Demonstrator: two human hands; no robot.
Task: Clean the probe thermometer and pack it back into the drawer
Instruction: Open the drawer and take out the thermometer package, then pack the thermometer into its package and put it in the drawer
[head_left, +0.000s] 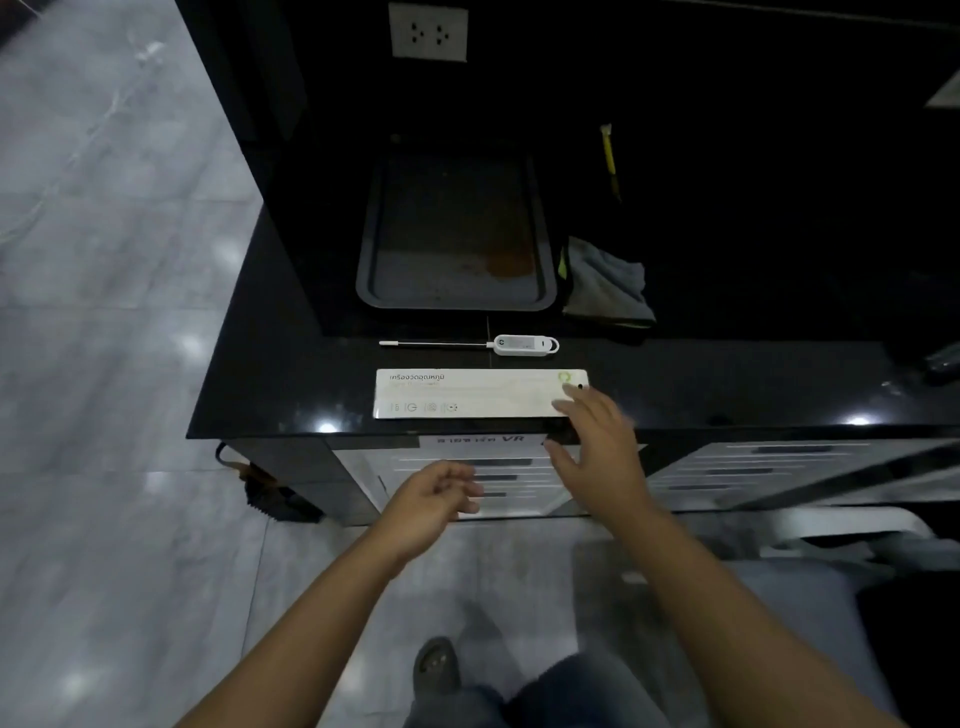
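A white probe thermometer (522, 345) lies on the black counter (291, 374), its thin probe pointing left. Just in front of it lies its long white box (467, 394), flat near the counter's front edge. My right hand (597, 447) hovers with fingers spread over the box's right end, holding nothing. My left hand (434, 499) hangs lower, in front of the white drawer unit (514, 478) under the counter, fingers loosely curled and empty. A grey cloth (605, 283) lies crumpled behind the thermometer to the right.
A dark stained tray (457, 234) sits at the back of the counter. A yellow-handled tool (608, 156) lies beyond the cloth. A second drawer unit (769, 467) stands to the right. A wall socket (428, 31) is above. Grey tiled floor spreads left.
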